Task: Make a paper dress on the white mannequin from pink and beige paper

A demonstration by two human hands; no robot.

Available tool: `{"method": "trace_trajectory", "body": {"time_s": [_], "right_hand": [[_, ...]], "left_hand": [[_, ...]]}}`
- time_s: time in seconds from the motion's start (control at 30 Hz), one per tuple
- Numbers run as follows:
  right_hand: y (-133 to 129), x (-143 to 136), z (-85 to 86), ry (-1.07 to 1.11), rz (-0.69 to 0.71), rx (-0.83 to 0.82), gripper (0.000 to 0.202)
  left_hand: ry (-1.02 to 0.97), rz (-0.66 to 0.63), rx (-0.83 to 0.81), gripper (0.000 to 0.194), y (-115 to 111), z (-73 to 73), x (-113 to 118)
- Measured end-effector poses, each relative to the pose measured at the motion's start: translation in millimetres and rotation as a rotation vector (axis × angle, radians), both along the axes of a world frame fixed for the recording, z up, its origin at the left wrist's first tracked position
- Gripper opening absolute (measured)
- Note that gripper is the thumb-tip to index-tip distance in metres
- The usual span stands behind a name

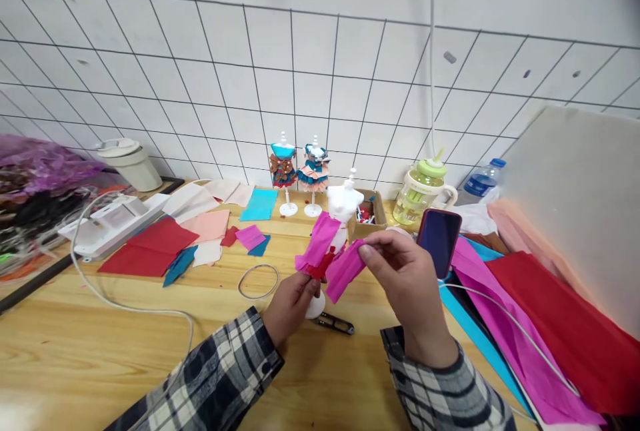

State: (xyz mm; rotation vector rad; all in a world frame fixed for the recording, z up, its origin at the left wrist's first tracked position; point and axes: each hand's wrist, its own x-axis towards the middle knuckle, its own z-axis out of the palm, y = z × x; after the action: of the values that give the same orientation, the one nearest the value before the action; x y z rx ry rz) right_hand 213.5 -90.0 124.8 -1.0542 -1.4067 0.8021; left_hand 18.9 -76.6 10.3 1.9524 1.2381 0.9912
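Observation:
A small white mannequin (344,200) stands upright on a round base in the middle, with red material around its lower part. Two magenta strips (320,243) spread from its waist, one to each side. My left hand (292,304) is closed on the red piece (320,266) at the lower front of the mannequin. With thumb and fingers, my right hand (400,271) pinches the upper end of the right magenta strip (345,272). Black thread snips (336,323) lie beside the base.
Two dressed mannequins (283,168) stand behind, near a cardboard box (379,210). A metal ring (258,282) and coloured paper pieces (150,248) lie left. A phone (439,242), a green-lidded jug (423,188) and coloured sheets (560,304) are right. A power strip (113,224) sits far left.

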Motion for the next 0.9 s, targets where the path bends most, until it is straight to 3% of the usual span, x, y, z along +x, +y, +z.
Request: {"method": "trace_trajectory", "body": {"time_s": [0.4,0.9], "right_hand": [[-0.4,-7.8,-3.9,-0.018,0.039,-0.004,0.010],[3.2,-5.3,-7.3,-0.045,-0.097,0.015,0.012]], "left_hand": [[0.076,-0.030,0.018,0.040,-7.6,0.6,-6.5],[0.027,-0.027,0.061,0.035,-10.0,4.1,-6.4]]}}
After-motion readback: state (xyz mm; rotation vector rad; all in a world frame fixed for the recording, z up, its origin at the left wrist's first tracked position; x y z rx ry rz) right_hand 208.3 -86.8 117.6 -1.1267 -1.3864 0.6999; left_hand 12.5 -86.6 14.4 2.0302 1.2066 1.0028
